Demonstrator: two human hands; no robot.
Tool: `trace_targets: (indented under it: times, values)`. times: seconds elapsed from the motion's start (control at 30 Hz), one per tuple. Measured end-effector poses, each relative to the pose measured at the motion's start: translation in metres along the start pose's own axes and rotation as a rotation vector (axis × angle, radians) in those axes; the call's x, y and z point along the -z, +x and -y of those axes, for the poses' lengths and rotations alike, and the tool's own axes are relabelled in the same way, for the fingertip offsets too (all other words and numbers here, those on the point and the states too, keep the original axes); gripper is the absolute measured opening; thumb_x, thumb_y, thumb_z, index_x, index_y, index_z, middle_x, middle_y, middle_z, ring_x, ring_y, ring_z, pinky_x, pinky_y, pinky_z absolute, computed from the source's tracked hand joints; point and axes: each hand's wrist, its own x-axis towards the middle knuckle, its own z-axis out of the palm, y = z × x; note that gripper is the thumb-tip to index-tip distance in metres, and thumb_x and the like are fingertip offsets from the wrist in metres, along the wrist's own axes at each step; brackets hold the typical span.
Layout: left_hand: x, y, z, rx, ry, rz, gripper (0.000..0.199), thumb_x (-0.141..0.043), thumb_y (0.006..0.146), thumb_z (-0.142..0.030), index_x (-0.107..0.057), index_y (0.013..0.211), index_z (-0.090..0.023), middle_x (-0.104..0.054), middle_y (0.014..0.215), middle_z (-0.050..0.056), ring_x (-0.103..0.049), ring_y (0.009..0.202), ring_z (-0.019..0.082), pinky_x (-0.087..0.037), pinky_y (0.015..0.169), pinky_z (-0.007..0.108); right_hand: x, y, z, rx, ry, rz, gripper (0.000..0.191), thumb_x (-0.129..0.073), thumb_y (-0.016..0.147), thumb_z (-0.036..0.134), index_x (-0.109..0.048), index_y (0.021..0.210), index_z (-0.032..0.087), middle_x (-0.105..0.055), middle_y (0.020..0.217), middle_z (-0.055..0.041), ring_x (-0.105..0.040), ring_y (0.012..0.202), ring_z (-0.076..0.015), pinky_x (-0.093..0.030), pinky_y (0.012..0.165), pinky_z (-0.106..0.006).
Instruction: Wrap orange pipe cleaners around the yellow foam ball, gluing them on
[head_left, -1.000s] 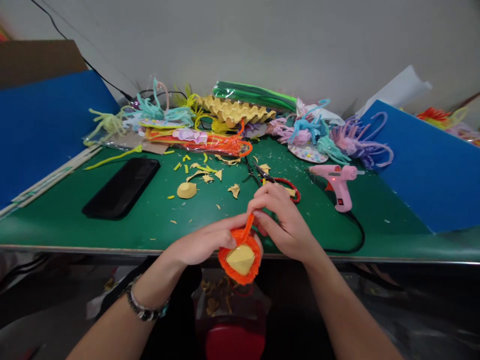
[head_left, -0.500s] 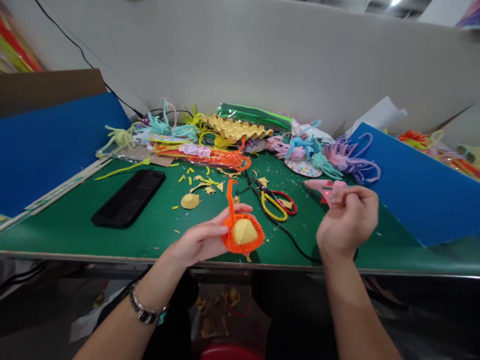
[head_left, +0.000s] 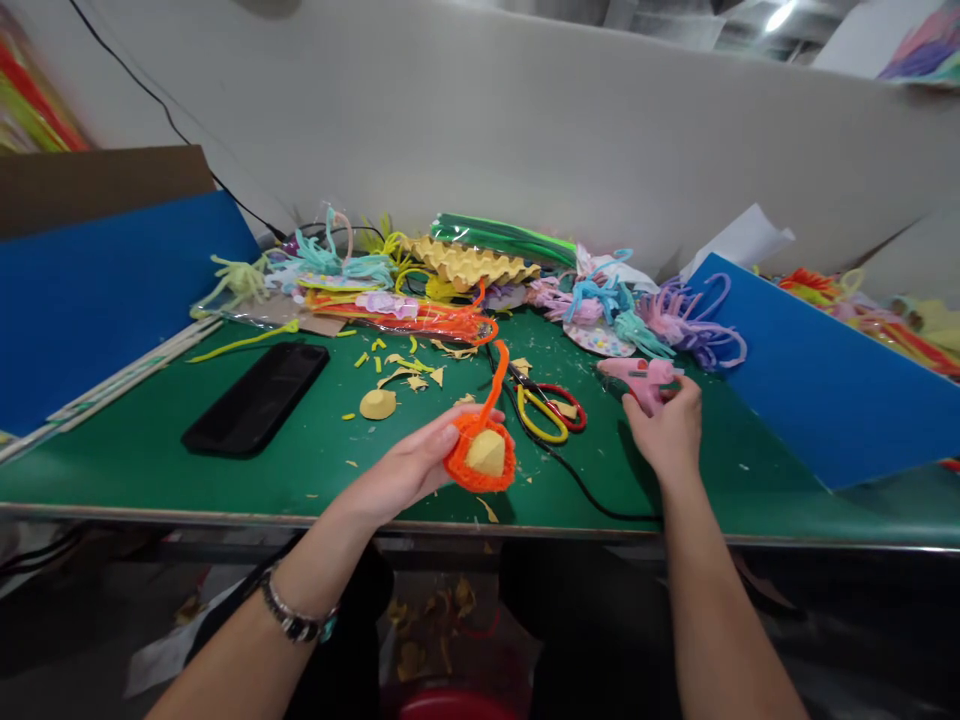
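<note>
Near the front edge of the green table, my left hand point(head_left: 416, 460) holds an orange fuzzy ring-shaped piece point(head_left: 459, 470) with a pale yellow cone point(head_left: 487, 453) in its middle. An orange stem sticks up from the piece and bends at its tip. On the right, the fingers of my right hand point(head_left: 667, 425) are wrapped round a pink glue gun point(head_left: 637, 374), whose nozzle points left. Scissors point(head_left: 544, 415) with yellow and red handles lie between my hands. Another pale yellow cone point(head_left: 378, 404) rests left of the orange piece.
A black phone point(head_left: 259, 398) lies on the left. Blue boards point(head_left: 832, 380) flank the green table point(head_left: 300, 490). Pipe cleaner bundles, an orange packet point(head_left: 420, 318) and an egg-carton piece point(head_left: 469, 262) line the back. A black cable crosses the table; yellow scraps are scattered.
My right hand has turned over and closed round the glue gun's handle. The orange piece has tilted in my left hand, and its stem now leans right.
</note>
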Motion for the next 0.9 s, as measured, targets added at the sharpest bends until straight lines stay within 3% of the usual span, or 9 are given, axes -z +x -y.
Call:
trace_targets:
  times: [0.2, 0.3, 0.4, 0.47, 0.67, 0.77, 0.9]
  values:
    - [-0.006, 0.005, -0.004, -0.109, -0.065, -0.076, 0.040, -0.064, 0.072, -0.049, -0.066, 0.100, -0.020, -0.069, 0.089, 0.006, -0.062, 0.082, 0.017, -0.047, 0.068, 0.024, 0.003, 0.007, 0.002, -0.037, 0.007, 0.072, 0.027, -0.049, 0.067, 0.028, -0.053, 0.090, 0.014, -0.055, 0.074, -0.0101, -0.055, 0.071, -0.0264, -0.042, 0.066, -0.039]
    - [-0.008, 0.006, -0.009, -0.153, -0.085, -0.106, 0.039, -0.070, 0.067, -0.048, -0.069, 0.093, -0.018, -0.070, 0.082, 0.006, -0.063, 0.078, 0.017, -0.048, 0.068, 0.023, 0.018, -0.006, 0.019, -0.056, 0.080, 0.019, 0.031, -0.051, 0.071, 0.037, -0.052, 0.093, 0.015, -0.056, 0.068, -0.0061, -0.055, 0.060, -0.0223, -0.042, 0.057, -0.035]
    - [-0.009, 0.007, -0.011, -0.161, -0.071, -0.123, 0.040, -0.071, 0.065, -0.048, -0.069, 0.091, -0.017, -0.070, 0.085, 0.007, -0.062, 0.081, 0.018, -0.048, 0.070, 0.025, 0.032, -0.031, 0.043, -0.040, 0.313, 0.059, 0.036, -0.066, 0.059, 0.049, -0.053, 0.071, 0.019, -0.052, 0.052, 0.0010, -0.049, 0.046, -0.0164, -0.040, 0.046, -0.029]
    - [-0.009, 0.006, -0.010, -0.160, -0.059, -0.135, 0.044, -0.070, 0.065, -0.050, -0.069, 0.094, -0.017, -0.070, 0.088, 0.007, -0.062, 0.083, 0.019, -0.047, 0.072, 0.026, 0.037, -0.048, 0.058, 0.033, 0.336, 0.128, 0.037, -0.073, 0.050, 0.048, -0.051, 0.061, 0.020, -0.050, 0.047, 0.0024, -0.046, 0.043, -0.0148, -0.038, 0.042, -0.028]
    - [-0.005, 0.005, -0.007, -0.167, -0.034, -0.183, 0.048, -0.073, 0.061, -0.050, -0.067, 0.095, -0.018, -0.069, 0.088, 0.005, -0.062, 0.081, 0.018, -0.048, 0.070, 0.025, 0.032, -0.067, 0.070, 0.260, 0.375, 0.135, 0.023, -0.066, 0.059, 0.040, -0.057, 0.057, 0.019, -0.051, 0.049, 0.0019, -0.046, 0.044, -0.0136, -0.041, 0.045, -0.027]
    - [-0.004, 0.004, -0.008, -0.163, -0.031, -0.162, 0.047, -0.073, 0.062, -0.050, -0.067, 0.097, -0.019, -0.069, 0.089, 0.004, -0.062, 0.082, 0.017, -0.048, 0.070, 0.024, 0.033, -0.066, 0.069, 0.260, 0.382, 0.141, 0.018, -0.064, 0.060, 0.036, -0.060, 0.061, 0.018, -0.047, 0.046, 0.0041, -0.040, 0.040, -0.0110, -0.038, 0.041, -0.025]
    - [-0.003, 0.004, -0.007, -0.173, -0.049, -0.150, 0.044, -0.072, 0.064, -0.048, -0.067, 0.097, -0.019, -0.069, 0.087, 0.003, -0.063, 0.079, 0.015, -0.048, 0.069, 0.022, 0.039, -0.070, 0.073, 0.156, 0.440, 0.132, 0.014, -0.063, 0.060, 0.030, -0.058, 0.064, 0.018, -0.040, 0.043, 0.0071, -0.034, 0.037, -0.0083, -0.033, 0.038, -0.023]
